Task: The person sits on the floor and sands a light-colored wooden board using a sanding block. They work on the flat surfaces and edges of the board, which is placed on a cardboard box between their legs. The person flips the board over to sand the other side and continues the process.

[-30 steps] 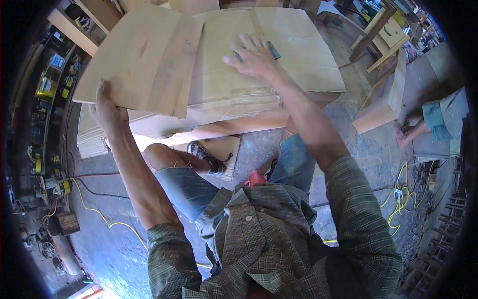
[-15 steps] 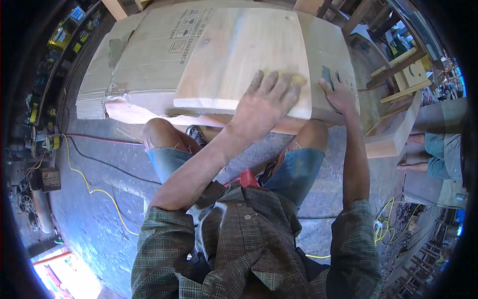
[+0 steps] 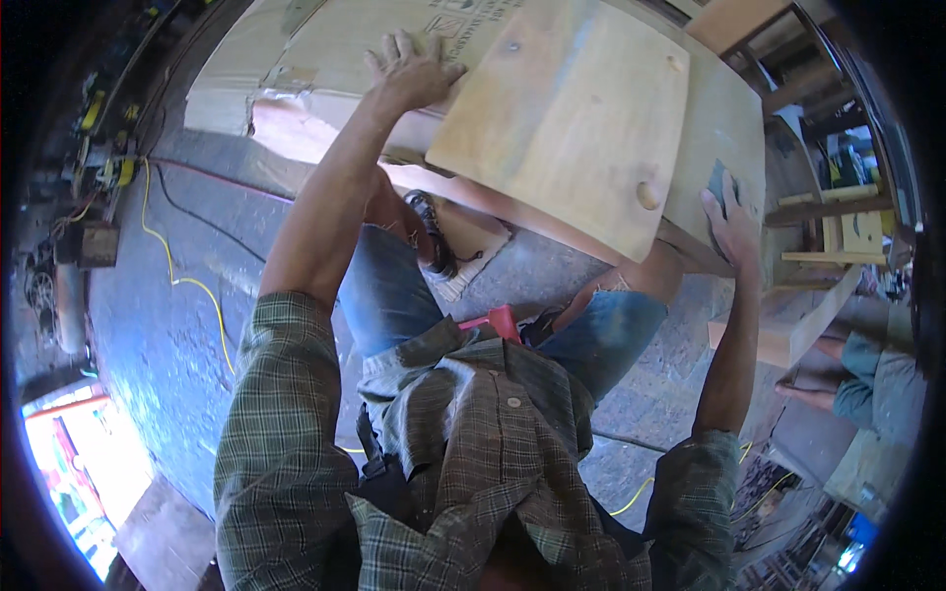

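A pale, smooth wooden panel (image 3: 562,128) lies tilted across a cardboard-covered surface, its near corner jutting over my right knee. A round brown spot (image 3: 647,195) marks its near right part. My left hand (image 3: 409,74) rests on the cardboard (image 3: 335,49) with fingers spread, the thumb side close to the panel's left edge. To the right of the panel, my right hand (image 3: 732,222) grips a small dark grey-green piece of sandpaper (image 3: 718,179) between thumb and fingers, over the board beside the panel.
Wooden frames (image 3: 828,207) stand at the right, with another person's bare legs (image 3: 823,369) beyond them. A yellow cord (image 3: 192,283) runs along the floor at left, near tools and machinery. Something red (image 3: 503,320) shows between my knees.
My left hand has come off the panel and moved left onto the cardboard. The round spot is now uncovered. The view has shifted, and the panel now appears turned, its near corner closer to me.
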Motion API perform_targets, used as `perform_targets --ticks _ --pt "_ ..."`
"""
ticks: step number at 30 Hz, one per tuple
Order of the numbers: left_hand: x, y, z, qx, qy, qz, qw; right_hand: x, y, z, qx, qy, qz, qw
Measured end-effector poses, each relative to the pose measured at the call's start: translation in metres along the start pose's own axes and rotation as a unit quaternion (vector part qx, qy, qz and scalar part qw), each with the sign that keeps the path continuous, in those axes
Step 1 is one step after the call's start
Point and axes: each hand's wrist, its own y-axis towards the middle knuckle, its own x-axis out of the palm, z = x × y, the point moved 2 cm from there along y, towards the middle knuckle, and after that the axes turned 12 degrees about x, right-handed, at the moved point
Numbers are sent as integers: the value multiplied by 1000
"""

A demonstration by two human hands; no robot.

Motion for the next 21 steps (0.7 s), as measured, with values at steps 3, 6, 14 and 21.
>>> perform_targets --ticks 3,6,14,21 --pt "16 -21 23 78 -99 176 976 4 1 -6 -6 -59 19 998" --pt "16 -59 86 146 -16 101 984 10 0 3 3 -31 35 999" --pt "37 59 114 235 -81 137 959 23 -3 8 20 21 63 998" --pt "46 151 136 122 -26 142 982 29 -1 4 6 77 97 992"
